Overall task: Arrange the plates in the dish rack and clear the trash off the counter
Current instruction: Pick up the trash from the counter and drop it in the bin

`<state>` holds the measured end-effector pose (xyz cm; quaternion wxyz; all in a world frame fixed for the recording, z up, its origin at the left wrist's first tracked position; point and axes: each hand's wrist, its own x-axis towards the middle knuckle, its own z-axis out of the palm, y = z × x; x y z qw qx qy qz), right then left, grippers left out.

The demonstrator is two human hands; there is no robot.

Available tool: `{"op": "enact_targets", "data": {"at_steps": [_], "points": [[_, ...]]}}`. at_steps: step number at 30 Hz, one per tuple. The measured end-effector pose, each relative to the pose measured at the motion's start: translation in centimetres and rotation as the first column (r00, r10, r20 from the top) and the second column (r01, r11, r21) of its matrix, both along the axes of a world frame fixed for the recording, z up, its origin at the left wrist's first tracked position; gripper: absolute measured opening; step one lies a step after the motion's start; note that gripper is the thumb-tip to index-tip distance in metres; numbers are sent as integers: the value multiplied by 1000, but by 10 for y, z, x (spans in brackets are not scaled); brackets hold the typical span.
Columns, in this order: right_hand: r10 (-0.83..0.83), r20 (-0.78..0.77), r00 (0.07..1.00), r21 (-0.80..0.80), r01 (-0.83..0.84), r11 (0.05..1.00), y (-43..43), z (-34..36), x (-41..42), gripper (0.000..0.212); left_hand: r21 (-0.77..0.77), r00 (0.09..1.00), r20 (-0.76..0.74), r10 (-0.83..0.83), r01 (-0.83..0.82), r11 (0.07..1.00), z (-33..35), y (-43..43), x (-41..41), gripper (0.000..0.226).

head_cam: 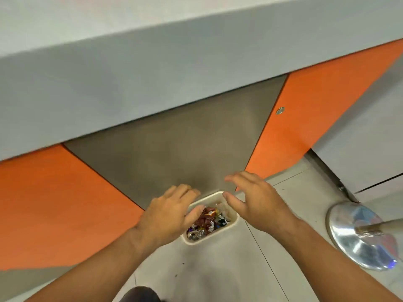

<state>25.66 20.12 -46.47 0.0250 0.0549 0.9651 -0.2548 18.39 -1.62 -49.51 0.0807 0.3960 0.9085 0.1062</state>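
Two orange panels (65,203) sit below the counter (152,62).

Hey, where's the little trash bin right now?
Head view, lower centre: the white bin sits on the floor by the grey cabinet panel, below the left hand and right hand.

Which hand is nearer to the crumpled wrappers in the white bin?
Left. The left hand overlaps the bin at its left rim, thumb at the wrappers; the right hand hovers off their right side.
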Motion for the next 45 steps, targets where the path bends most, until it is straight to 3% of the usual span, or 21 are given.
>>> {"op": "enact_targets", "data": {"at_steps": [7,13,16,24,30,36,40,45], "points": [[59,-142,988,20,-56,998,-11,224,21,43,207,991,-127,45,-18,978,248,-17,25,50],[130,-217,967,49,-122,991,-8,350,31,47,309,969,-211,127,-57,949,371,-17,31,49],[130,-272,954,63,-117,991,-2,394,27,48,323,953,-256,163,-75,943,415,-14,26,60],[123,-365,923,98,-93,991,-11,449,10,47,348,925,-324,200,-80,934,462,-26,3,71],[142,-421,896,93,-113,989,-51,471,-25,41,392,923,-336,186,-42,919,473,-61,-40,62],[138,-466,874,118,-93,989,-126,478,-100,39,409,917,-346,197,-42,911,464,-126,-116,58],[174,-429,886,158,-117,981,-185,479,-158,25,393,910,-333,249,-106,913,458,-186,-174,61],[232,-376,897,200,-166,966,-243,471,-225,38,342,901,-297,316,-209,916,442,-252,-239,59]]}}
